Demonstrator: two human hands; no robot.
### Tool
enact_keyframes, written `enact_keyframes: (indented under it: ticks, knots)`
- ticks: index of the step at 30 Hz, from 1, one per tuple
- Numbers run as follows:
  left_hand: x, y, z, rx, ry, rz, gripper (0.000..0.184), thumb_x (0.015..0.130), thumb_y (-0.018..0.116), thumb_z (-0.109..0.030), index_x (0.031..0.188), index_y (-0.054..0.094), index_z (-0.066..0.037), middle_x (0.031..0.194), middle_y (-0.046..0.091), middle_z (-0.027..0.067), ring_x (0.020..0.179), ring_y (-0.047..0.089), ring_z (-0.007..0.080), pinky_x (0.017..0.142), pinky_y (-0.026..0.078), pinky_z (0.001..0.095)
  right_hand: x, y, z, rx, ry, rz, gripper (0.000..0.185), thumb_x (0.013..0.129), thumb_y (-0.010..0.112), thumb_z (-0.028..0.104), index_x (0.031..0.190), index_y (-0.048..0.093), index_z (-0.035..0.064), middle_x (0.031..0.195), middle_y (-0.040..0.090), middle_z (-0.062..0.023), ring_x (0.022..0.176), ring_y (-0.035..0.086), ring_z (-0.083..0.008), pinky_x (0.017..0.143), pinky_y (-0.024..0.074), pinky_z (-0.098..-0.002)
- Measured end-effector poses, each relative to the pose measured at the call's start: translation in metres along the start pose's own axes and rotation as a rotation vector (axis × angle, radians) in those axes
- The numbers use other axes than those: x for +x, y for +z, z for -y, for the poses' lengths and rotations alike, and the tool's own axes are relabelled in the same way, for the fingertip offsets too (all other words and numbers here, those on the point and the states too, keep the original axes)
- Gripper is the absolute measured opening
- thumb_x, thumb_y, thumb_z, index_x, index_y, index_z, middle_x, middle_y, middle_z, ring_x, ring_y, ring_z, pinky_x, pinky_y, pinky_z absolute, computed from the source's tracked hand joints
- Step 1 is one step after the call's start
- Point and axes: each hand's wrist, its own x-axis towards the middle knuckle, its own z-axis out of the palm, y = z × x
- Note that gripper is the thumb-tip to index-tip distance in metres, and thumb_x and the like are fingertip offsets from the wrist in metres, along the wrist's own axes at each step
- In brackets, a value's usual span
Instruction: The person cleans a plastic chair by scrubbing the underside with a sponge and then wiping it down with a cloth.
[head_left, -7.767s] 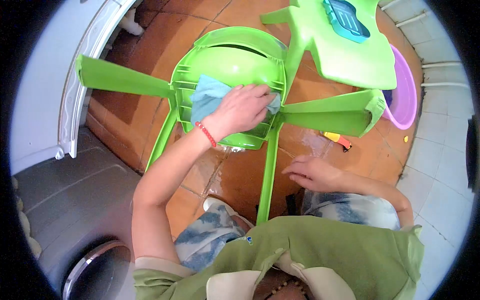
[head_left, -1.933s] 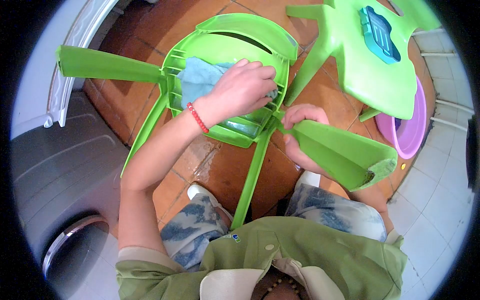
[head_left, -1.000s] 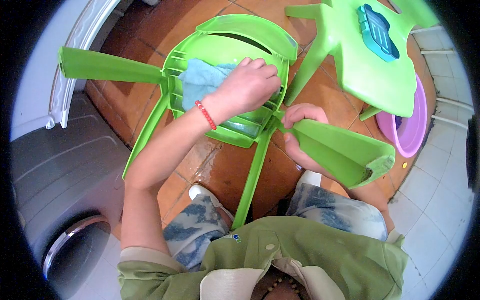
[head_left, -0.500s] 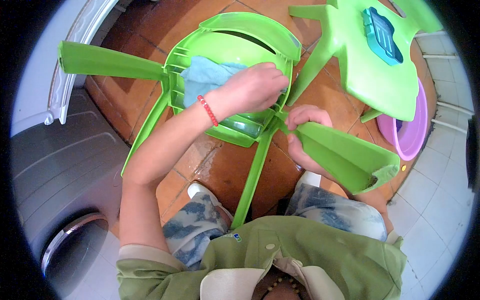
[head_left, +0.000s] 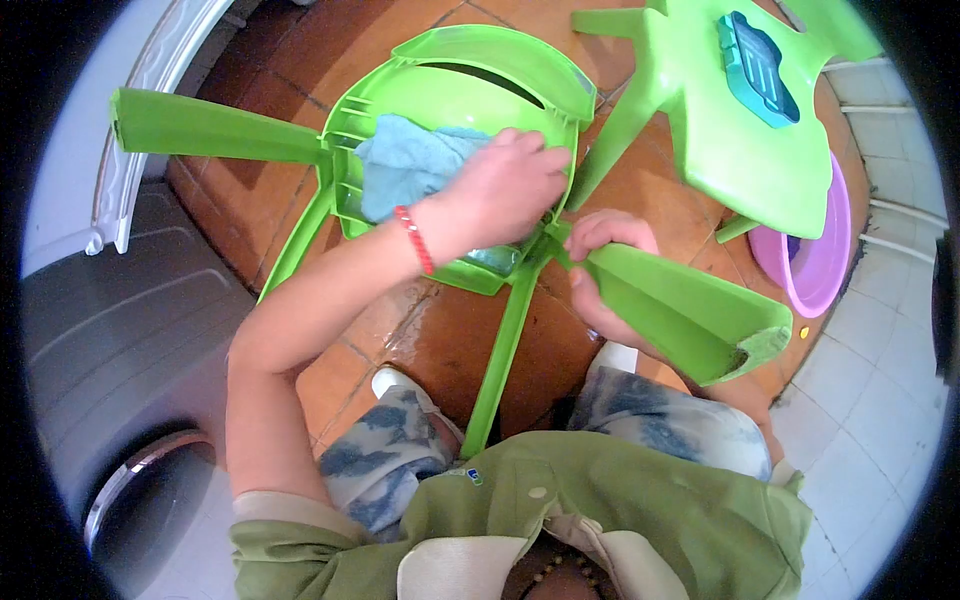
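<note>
A green plastic chair lies tipped over in front of me, its ribbed underside and legs facing up. My left hand, with a red beaded bracelet at the wrist, is closed on a light blue cloth and presses toward the right side of the underside. Part of the cloth spreads out left of the hand; the fingertips are hidden. My right hand is wrapped around the base of the chair's right leg. The tip of that leg looks worn and dirty.
At the upper right stands a second green chair with a teal plastic case on its seat. Behind it is a purple basin by the tiled wall. A dark grey appliance is at the left. Wet orange floor tiles lie below.
My left hand has shifted slightly with the cloth, and its elbow has moved a little left. My right hand keeps its hold on the chair leg.
</note>
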Motion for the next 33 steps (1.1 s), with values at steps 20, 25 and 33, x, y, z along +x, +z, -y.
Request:
enact_keyframes:
  ticks: [20, 25, 33]
  knots:
    - [-0.017, 0.009, 0.027, -0.361, 0.086, -0.051, 0.011, 0.069, 0.060, -0.005, 0.079, 0.062, -0.009, 0.085, 0.053, 0.0040, 0.082, 0.053, 0.0244, 0.073, 0.046, 0.0357, 0.001, 0.024, -0.001, 0.044, -0.160, 0.028, 0.039, 0.064, 0.064, -0.005, 0.096, 0.048, 0.0078, 0.081, 0.055, -0.0061, 0.072, 0.057, -0.0248, 0.070, 0.0450, -0.0348]
    - [-0.023, 0.006, 0.020, -0.251, 0.046, 0.002, 0.018, 0.069, 0.061, -0.005, 0.086, 0.061, -0.009, 0.086, 0.052, 0.0038, 0.085, 0.052, 0.0245, 0.075, 0.046, 0.0353, 0.007, 0.019, 0.002, -0.057, -0.213, 0.108, 0.044, 0.063, 0.065, -0.005, 0.100, 0.046, 0.0084, 0.080, 0.057, -0.0051, 0.074, 0.059, -0.0248, 0.077, 0.0437, -0.0385]
    - [-0.031, 0.000, 0.016, -0.154, -0.008, 0.014, 0.025, 0.067, 0.061, -0.005, 0.092, 0.062, -0.009, 0.087, 0.050, 0.0028, 0.085, 0.052, 0.0217, 0.072, 0.047, 0.0323, 0.005, 0.018, -0.001, -0.050, -0.224, 0.094, 0.045, 0.062, 0.067, -0.006, 0.100, 0.046, 0.0076, 0.082, 0.057, -0.0061, 0.077, 0.060, -0.0249, 0.077, 0.0447, -0.0381]
